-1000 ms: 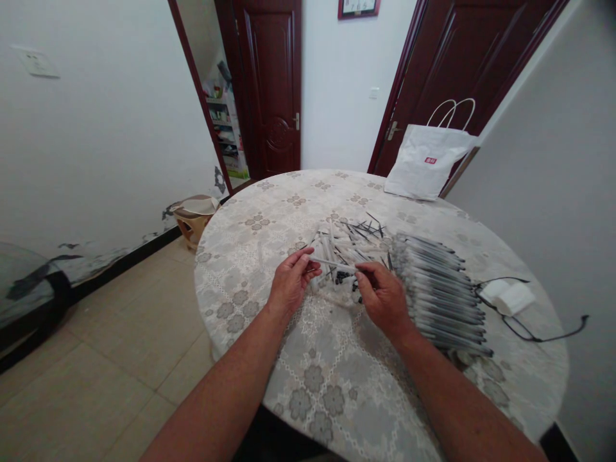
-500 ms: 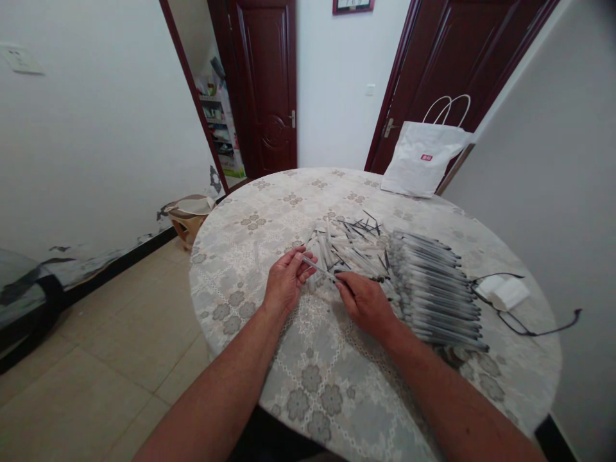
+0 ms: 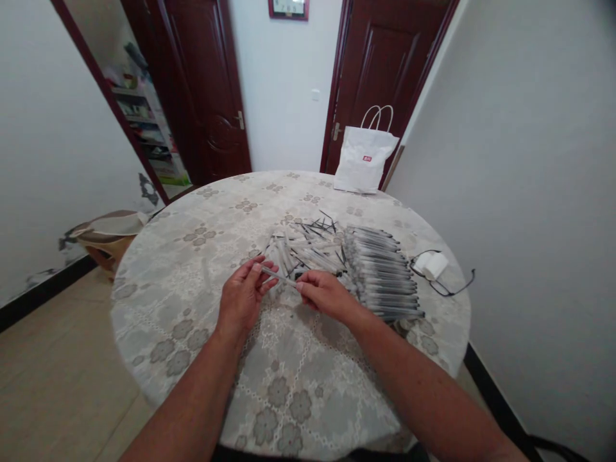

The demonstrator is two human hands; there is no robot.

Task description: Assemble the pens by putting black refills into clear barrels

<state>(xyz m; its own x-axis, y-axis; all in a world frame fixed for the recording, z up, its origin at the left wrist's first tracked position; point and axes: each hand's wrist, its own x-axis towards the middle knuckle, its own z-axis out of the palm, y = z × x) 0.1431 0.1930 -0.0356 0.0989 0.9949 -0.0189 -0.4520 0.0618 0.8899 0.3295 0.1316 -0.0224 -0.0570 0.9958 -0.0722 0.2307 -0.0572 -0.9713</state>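
Note:
My left hand (image 3: 244, 296) and my right hand (image 3: 325, 296) together hold one thin clear pen tube (image 3: 280, 277) just above the round table (image 3: 192, 282), each pinching an end. Right behind my hands lies a loose heap of clear pen tubes and thin dark refills (image 3: 308, 247). To the right of my right hand is a neat row of assembled grey pens (image 3: 382, 273), laid side by side.
A white paper bag (image 3: 364, 160) stands at the table's far edge against a dark door. A white charger with a black cable (image 3: 436, 266) lies at the table's right. A low stool (image 3: 108, 234) sits on the floor at left. A wall runs close on the right.
The head camera has swung to the right, so the table and hands sit further left in view. My hands still hold the pen tube, now closer together.

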